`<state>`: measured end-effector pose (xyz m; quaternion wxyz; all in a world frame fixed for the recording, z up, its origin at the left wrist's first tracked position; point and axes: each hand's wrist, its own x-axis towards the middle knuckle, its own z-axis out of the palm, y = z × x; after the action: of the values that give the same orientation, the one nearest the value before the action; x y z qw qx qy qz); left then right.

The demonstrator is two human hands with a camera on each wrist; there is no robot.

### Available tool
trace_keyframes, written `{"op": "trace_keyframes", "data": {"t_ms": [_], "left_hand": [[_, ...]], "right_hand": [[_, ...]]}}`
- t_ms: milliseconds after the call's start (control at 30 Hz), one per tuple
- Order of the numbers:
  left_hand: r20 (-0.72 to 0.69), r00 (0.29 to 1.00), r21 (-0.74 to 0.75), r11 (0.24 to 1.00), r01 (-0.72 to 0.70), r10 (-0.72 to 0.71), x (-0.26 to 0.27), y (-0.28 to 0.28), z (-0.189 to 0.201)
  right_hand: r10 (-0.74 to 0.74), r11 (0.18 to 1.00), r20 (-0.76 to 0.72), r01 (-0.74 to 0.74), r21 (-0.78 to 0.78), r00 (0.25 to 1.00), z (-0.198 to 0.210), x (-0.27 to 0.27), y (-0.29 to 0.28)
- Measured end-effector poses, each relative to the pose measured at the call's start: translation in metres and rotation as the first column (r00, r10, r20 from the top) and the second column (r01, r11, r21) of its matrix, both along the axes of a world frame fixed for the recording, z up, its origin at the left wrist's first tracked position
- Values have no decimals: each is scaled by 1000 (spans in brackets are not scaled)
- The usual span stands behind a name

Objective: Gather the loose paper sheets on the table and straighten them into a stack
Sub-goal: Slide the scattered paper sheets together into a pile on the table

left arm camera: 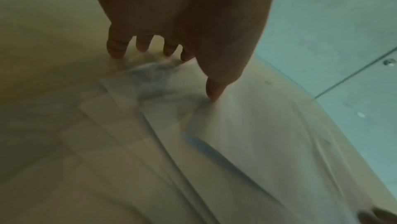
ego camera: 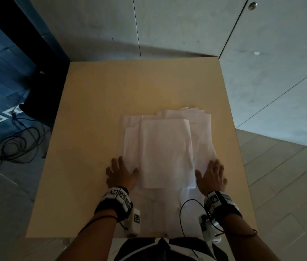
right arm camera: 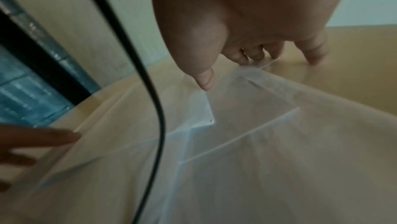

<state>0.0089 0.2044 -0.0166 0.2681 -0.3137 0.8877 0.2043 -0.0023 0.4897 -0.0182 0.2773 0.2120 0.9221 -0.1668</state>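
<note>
Two bare hands are lying flat on a tan table [ego camera: 96,102], one at each side of a loose spread of white paper sheets [ego camera: 165,153]. Several sheets are overlapping at slightly different angles near the table's front middle, their far corners fanning out toward the right, and more pale sheets are reaching back toward the person's body at the near edge.

The left hand [ego camera: 119,175] is resting palm down with its fingers spread and straight, its thumb touching the left border of the pile. In the left wrist view its fingertips [left arm camera: 117,50] are pressing down where table and paper meet, and the thumb is pressing on a sheet. Its grip is fully open, with nothing held.

The right hand [ego camera: 212,176] is likewise lying palm down, fingers extended over the right border of the sheets. In the right wrist view its thumb is pointing down at a paper edge, and the other fingertips [right arm camera: 240,57] are touching the sheets near their corner. Its grip is open too, closed around nothing.

A black cable [ego camera: 181,219] is looping from the right wristband [ego camera: 221,203] across the near sheets. Dark cords [ego camera: 11,144] are lying on the floor [ego camera: 280,176] to the left of the table.
</note>
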Motion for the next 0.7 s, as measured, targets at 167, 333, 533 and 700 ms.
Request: {"op": "trace_keyframes", "data": {"t_ms": [167, 333, 533, 700], "left_hand": [[-20, 994, -26, 994, 103, -104, 9, 25, -1], [-54, 999, -4, 1000, -7, 7, 6, 3, 3], [-40, 994, -11, 995, 102, -102, 24, 28, 1], [-90, 995, 34, 999, 39, -36, 19, 24, 8]], "right_hand": [[40, 999, 8, -39, -33, 999, 0, 6, -9], [2, 997, -13, -3, -74, 1000, 4, 5, 5], [86, 995, -9, -87, -52, 996, 0, 22, 0], [10, 993, -29, -13, -121, 1000, 6, 12, 8]]}}
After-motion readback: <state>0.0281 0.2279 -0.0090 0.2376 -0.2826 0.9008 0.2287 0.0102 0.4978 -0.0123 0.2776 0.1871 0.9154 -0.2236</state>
